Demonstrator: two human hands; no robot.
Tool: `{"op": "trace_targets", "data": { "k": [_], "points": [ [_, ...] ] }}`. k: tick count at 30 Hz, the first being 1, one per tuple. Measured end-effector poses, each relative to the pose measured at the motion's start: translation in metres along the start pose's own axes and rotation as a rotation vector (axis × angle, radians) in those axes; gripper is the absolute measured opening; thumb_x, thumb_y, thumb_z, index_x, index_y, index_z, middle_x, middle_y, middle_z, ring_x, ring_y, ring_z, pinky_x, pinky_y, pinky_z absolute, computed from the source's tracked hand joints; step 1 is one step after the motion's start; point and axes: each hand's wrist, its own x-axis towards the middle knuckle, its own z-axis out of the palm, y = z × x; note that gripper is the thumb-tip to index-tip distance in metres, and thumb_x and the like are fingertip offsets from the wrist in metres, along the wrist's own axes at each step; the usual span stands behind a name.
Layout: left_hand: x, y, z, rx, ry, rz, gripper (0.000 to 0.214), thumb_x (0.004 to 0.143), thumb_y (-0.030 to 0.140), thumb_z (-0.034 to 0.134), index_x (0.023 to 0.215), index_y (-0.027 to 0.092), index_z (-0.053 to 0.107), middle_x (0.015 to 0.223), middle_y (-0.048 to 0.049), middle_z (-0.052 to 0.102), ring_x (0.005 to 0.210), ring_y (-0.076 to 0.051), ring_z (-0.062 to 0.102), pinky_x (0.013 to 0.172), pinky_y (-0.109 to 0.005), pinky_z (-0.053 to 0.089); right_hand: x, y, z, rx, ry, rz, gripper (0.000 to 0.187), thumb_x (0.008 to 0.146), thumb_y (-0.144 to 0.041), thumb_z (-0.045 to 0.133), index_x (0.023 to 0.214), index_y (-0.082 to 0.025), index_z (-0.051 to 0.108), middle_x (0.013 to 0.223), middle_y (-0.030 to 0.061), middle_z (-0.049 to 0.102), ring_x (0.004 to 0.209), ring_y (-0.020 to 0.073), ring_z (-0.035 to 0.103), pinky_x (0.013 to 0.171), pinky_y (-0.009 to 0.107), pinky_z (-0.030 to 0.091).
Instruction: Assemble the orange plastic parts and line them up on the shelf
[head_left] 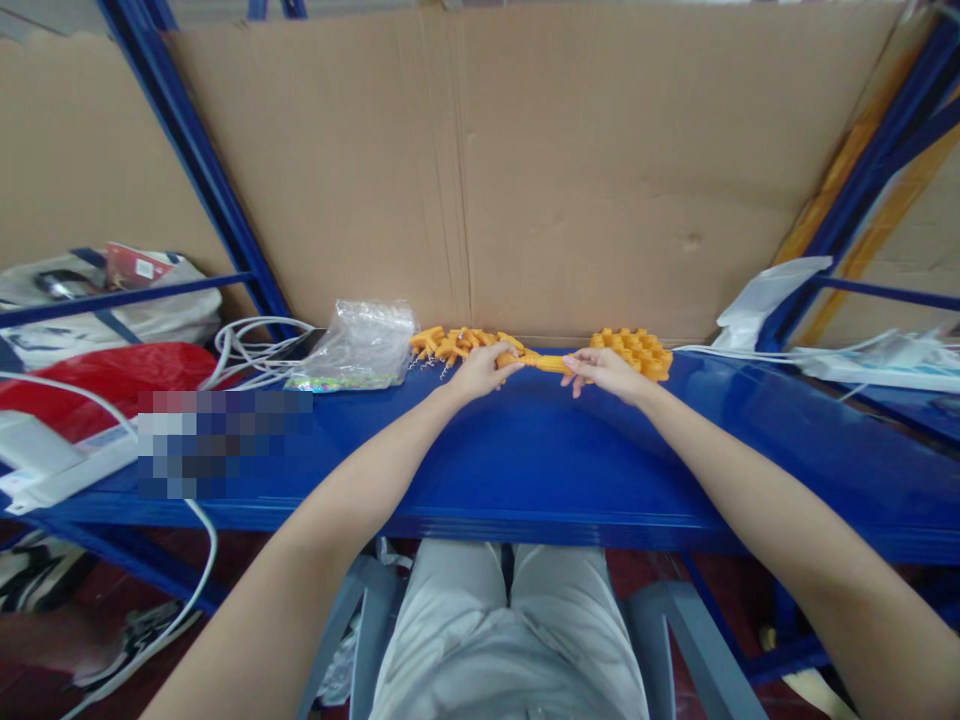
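Note:
A slim yellow-orange rod-shaped piece (550,363) stretches between my hands, low over the blue table; its exact kind is too small to make out. My left hand (484,370) is closed on its left end. Fingers of my right hand (606,370) pinch the other end. Behind and left of my left hand lies a pile of yellow-orange pieces (435,343) with thin curly metal bits beside it. Just behind my right hand sits a neat block of similar yellow-orange pieces (651,352), stacked in a honeycomb pattern and partly hidden by the hand.
The blue tabletop (555,460) runs up to a cardboard wall (600,180). Left of the pile lies a clear plastic bag (364,340), then white cables (255,350), a red bag (112,380) and a power strip (82,470). More cables lie at the right. Blue posts frame both sides.

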Motion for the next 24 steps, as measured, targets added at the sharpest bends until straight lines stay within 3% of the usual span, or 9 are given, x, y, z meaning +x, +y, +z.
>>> {"op": "trace_targets", "data": {
  "k": [7, 11, 15, 18, 21, 24],
  "points": [
    [-0.001, 0.001, -0.001, 0.039, 0.006, 0.024, 0.021, 0.094, 0.032, 0.068, 0.106, 0.015, 0.069, 0.063, 0.0032, 0.065, 0.047, -0.011, 0.059, 0.055, -0.022, 0.048, 0.001, 0.004, 0.004, 0.04, 0.008, 0.056, 0.031, 0.097, -0.042, 0.065, 0.079, -0.016, 0.066, 0.073, 0.0065, 0.074, 0.051, 0.0111, 0.062, 0.059, 0.025, 0.051],
    [0.0, 0.002, -0.004, 0.067, -0.002, 0.002, 0.022, 0.094, 0.032, 0.068, 0.106, 0.015, 0.069, 0.062, 0.0033, 0.066, 0.047, -0.011, 0.06, 0.055, -0.022, 0.049, 0.005, 0.013, 0.003, -0.038, -0.033, 0.02, 0.038, 0.096, -0.054, 0.062, 0.091, -0.016, 0.068, 0.086, 0.0108, 0.076, 0.059, 0.0143, 0.066, 0.06, 0.028, 0.053],
    [0.001, 0.003, -0.004, 0.04, -0.022, -0.024, 0.023, 0.094, 0.034, 0.067, 0.107, 0.016, 0.067, 0.059, 0.0042, 0.064, 0.044, -0.011, 0.059, 0.05, -0.02, 0.047, 0.011, 0.02, 0.006, -0.376, 0.131, -0.276, 0.045, 0.091, -0.056, 0.067, 0.116, -0.018, 0.067, 0.113, 0.0144, 0.074, 0.091, 0.0244, 0.072, 0.078, 0.038, 0.058],
    [0.0, 0.005, -0.002, 0.004, -0.025, -0.074, 0.024, 0.093, 0.034, 0.066, 0.108, 0.015, 0.067, 0.061, 0.0031, 0.065, 0.044, -0.011, 0.059, 0.048, -0.02, 0.047, 0.011, 0.019, 0.01, -0.721, 0.211, -0.538, 0.046, 0.089, -0.051, 0.071, 0.123, -0.019, 0.067, 0.122, 0.016, 0.072, 0.113, 0.0323, 0.066, 0.096, 0.047, 0.051],
    [0.0, 0.006, 0.0, -0.023, -0.025, -0.097, 0.026, 0.093, 0.036, 0.066, 0.109, 0.015, 0.065, 0.062, 0.0026, 0.066, 0.045, -0.012, 0.061, 0.048, -0.02, 0.048, 0.008, 0.014, 0.013, -1.0, 0.185, -0.618, 0.036, 0.096, -0.043, 0.063, 0.12, -0.017, 0.07, 0.114, 0.0168, 0.074, 0.11, 0.0335, 0.067, 0.096, 0.047, 0.048],
    [0.001, 0.005, 0.002, -0.024, -0.029, -0.057, 0.027, 0.093, 0.038, 0.065, 0.109, 0.016, 0.065, 0.061, 0.0034, 0.065, 0.044, -0.011, 0.06, 0.047, -0.02, 0.048, 0.006, 0.01, 0.013, -1.131, 0.16, -0.617, 0.035, 0.1, -0.037, 0.054, 0.118, -0.013, 0.071, 0.103, 0.0182, 0.076, 0.099, 0.0315, 0.068, 0.089, 0.042, 0.048]
  ]
}}
